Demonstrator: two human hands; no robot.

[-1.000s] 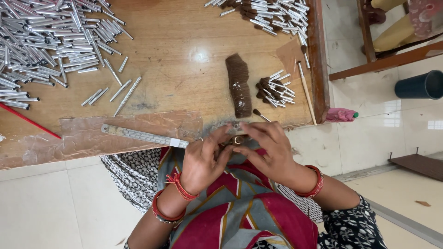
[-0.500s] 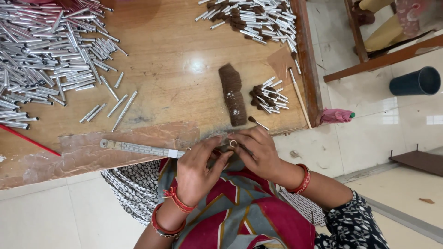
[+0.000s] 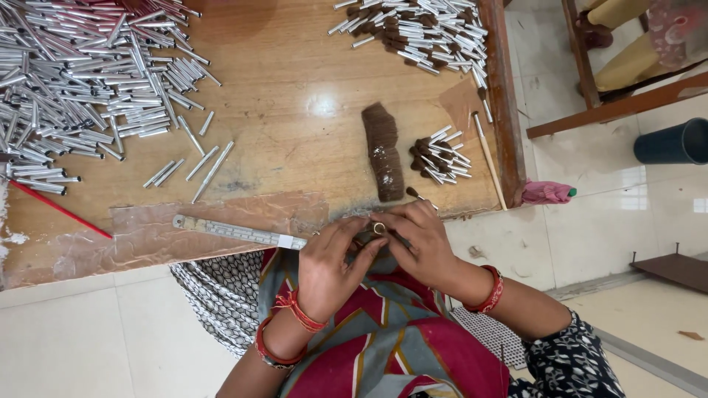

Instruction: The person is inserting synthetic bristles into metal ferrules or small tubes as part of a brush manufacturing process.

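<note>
Working at the near edge of the bench (image 3: 295, 81), the left hand (image 3: 328, 269) and right hand (image 3: 420, 239) close together around a small metal tube (image 3: 377, 228) with brown fibre packed into it. By my judgement little is done: a small cluster of filled tubes (image 3: 439, 158) lies beside the brown fibre bundle (image 3: 383, 151), another filled heap (image 3: 420, 29) sits at the far edge, while a large pile of empty silver tubes (image 3: 81, 81) waits on the left
</note>
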